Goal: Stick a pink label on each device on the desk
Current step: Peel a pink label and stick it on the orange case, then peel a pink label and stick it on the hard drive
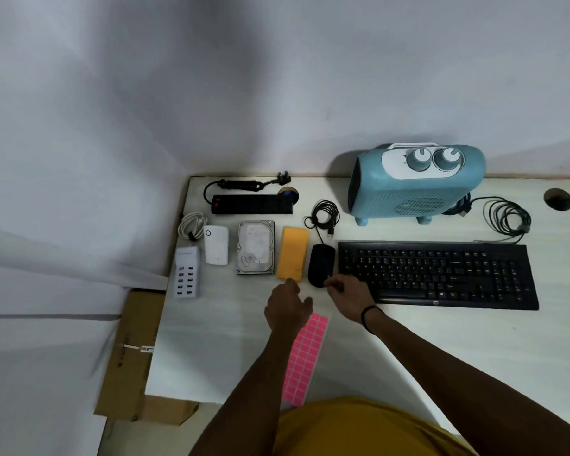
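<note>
Right hand point(346, 292) at the near end of the black mouse point(321, 264), fingertips pinched together; too small to tell whether a label is in the grip. Left hand point(287, 307) hovers over the top of the pink label sheet point(305, 360), fingers loosely curled, holding nothing visible. The sheet lies on the desk point(474, 340) near the front edge. Judged step: labelling the mouse. Next calls for pressing the label flat, then peeling another.

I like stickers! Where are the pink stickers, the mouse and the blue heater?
pink stickers point(305, 360), head view, middle of the sheet.
mouse point(321, 263), head view, its black back.
blue heater point(418, 189), head view, front grille.
</note>
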{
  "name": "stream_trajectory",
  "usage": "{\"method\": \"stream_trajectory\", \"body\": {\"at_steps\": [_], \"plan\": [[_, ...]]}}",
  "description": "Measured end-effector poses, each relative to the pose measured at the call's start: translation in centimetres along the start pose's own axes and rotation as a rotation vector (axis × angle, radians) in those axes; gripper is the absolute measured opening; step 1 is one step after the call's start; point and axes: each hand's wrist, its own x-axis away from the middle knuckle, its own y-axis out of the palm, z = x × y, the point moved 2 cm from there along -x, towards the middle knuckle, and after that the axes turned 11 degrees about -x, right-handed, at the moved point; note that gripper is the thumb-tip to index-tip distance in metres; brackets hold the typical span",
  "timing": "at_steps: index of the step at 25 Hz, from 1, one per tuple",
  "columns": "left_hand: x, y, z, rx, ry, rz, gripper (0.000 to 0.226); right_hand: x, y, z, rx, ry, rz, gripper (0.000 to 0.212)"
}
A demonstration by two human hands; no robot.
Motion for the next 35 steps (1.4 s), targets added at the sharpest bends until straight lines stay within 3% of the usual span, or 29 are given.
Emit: {"method": "stream_trajectory", "body": {"at_steps": [5, 10, 13, 15, 20, 22, 24, 30, 35], "plan": [[2.7, 2.9, -1.9, -0.071, -0.038, -0.108, 0.072, 2.0, 1.9, 4.9, 0.026, 0.235, -0.048, 0.034], [3.4, 4.3, -2.3, -0.102, -0.063, -0.135, 0.075, 1.8, 3.8, 6.4, -0.260, 0.453, 0.033, 0.050], [3.3, 4.5, -2.1, -0.099, -0.071, -0.102, 0.070, 1.2, 4.6, 6.1, -0.535, 0.566, 0.070, 0.031], [3.3, 4.7, -2.0, -0.091, -0.068, -0.095, 0.067, 0.6, 5.2, 5.7, -0.590, 0.594, 0.062, 0.018], [3.4, 4.8, -1.6, -0.034, -0.076, -0.079, 0.063, -0.3, 6.4, 5.1, -0.449, 0.591, -0.047, 0.014], [3.4, 4.7, -1.6, 0.002, -0.076, -0.074, 0.063, -0.4, 6.6, 4.8, -0.275, 0.495, -0.127, 0.020], [3.3, 4.8, -2.1, 0.066, -0.073, -0.079, 0.062, -0.4, 6.1, 4.6, -0.149, 0.403, -0.101, 0.021], [2.4, 2.2, -2.4, 0.482, 0.008, -0.126, 0.023, -1.4, 2.5, 3.3, -0.396, 0.325, -0.114, 0.013], [2.8, -0.4, -1.5, 0.799, -0.012, -0.151, 0.031, -0.5, -0.2, 0.3, -0.522, 0.193, -0.091, 0.010]]}}
